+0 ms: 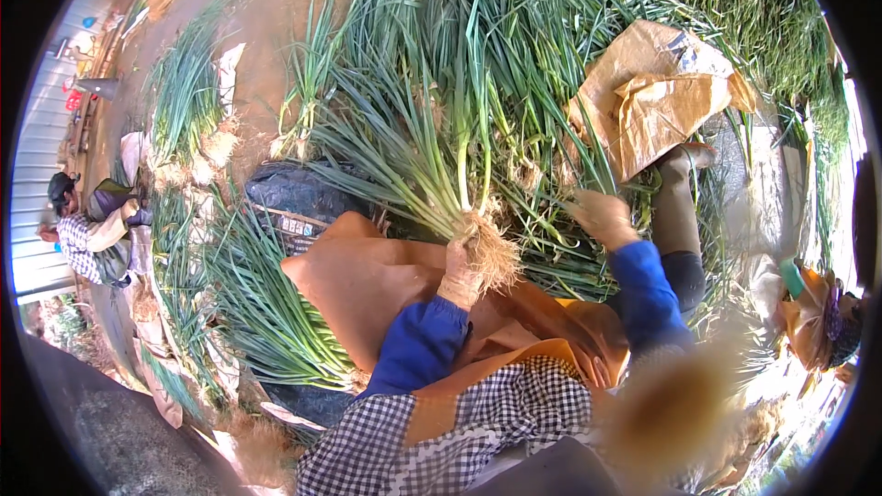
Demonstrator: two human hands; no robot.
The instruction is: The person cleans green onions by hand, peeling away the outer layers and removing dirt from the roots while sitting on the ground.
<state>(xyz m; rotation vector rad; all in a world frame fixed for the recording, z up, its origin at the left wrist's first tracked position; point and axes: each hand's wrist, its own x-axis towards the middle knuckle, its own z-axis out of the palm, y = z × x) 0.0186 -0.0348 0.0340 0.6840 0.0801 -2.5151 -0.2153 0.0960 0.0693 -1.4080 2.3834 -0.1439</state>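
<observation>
Blurry tan patch (675, 409) nearest the camera, can't tell what; checked cloth (524, 404) on me beside it. My left hand (457, 276) is closed around a bunch of green onions (450, 197) at the root end, over the brown sheet (358, 266) on my lap. Right hand (602, 218) is blurred by the loose stalks (514, 46); can't tell if gripping. I'd call this the gathering step; next move calls for a steady left grip, roots even.

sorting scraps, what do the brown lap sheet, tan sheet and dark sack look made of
Brown lap sheet: perhaps rubber or leatherlike plastic; smooth, fairly matte, in broad folds. Tan sheet: coated paper or woven plastic, given sharp creases and soft sheen. Dark sack: probably plastic, wrinkled, slightly shiny.
</observation>
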